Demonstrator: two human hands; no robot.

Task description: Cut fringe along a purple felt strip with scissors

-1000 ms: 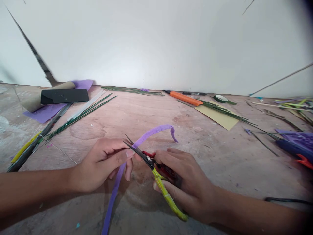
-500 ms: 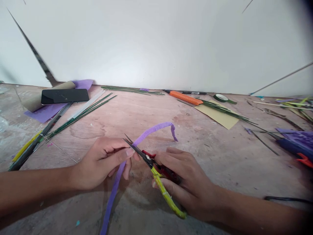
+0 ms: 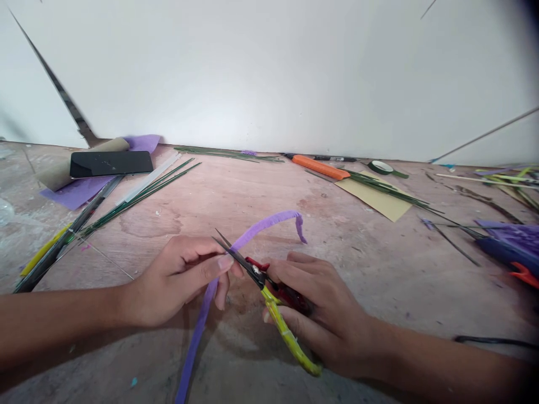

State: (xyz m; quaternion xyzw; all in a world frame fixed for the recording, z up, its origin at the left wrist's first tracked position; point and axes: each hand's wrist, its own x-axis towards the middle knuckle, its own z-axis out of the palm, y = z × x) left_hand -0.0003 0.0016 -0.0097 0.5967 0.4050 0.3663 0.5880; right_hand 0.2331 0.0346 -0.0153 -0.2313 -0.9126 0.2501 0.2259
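Marking: the black pen (image 3: 334, 159) at the wall (image 3: 269, 78) carries pale print on its barrel; from where I stand it is too small to read.

Left hand (image 3: 181, 280): closed in a pinch, thumb against fingers, gripping the purple strip (image 3: 269, 223). The lower length of the strip hangs below the hand; the upper length arches to the right above the table (image 3: 252, 193), its end bent down.

Right hand (image 3: 322, 308): closed around the scissors (image 3: 273, 308), fingers curled at the red handle, thumb beside the yellow one. I cannot tell whether the thumb passes through the loop. The blades stand slightly apart, crossing the strip just beside the left thumb.

Surroundings: phone (image 3: 112, 164) at left, screen dark; orange cutter (image 3: 320, 167) and tape (image 3: 381, 167) at right, near the wall.
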